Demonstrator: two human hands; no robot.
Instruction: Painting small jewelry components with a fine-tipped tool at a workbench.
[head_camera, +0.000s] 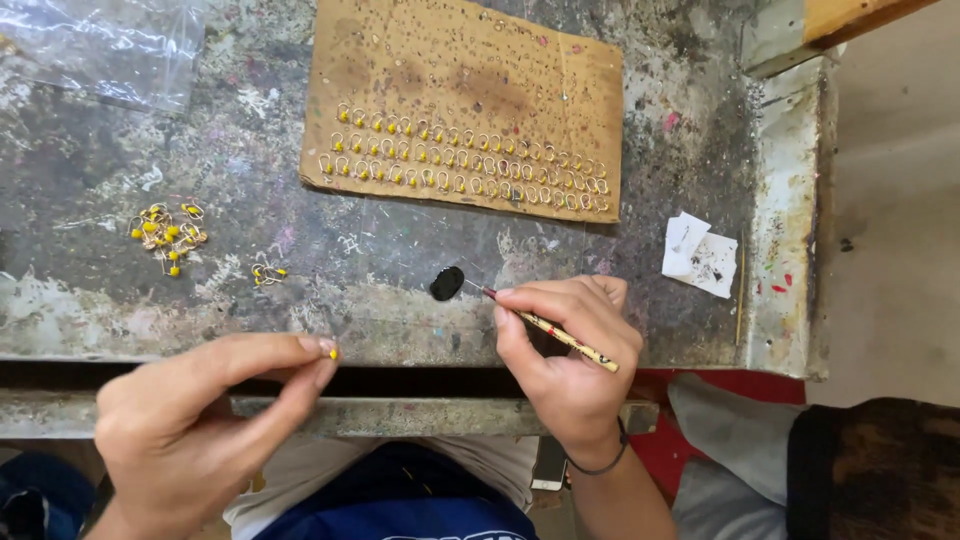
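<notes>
Yellow bead (332, 352) pinched in left hand (205, 420), right hand (565, 350) clamped on brush (550, 328); beaded cardboard (465, 105), black blob (447, 283) beyond

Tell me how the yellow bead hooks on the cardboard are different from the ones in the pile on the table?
The hooks on the cardboard stand in three neat rows, stuck in its surface; the pile on the table is a loose, tangled heap. The cardboard set holds many more pieces than the pile. Both look like thin wire loops with small yellow beads, like the one the left hand pinches.
</notes>
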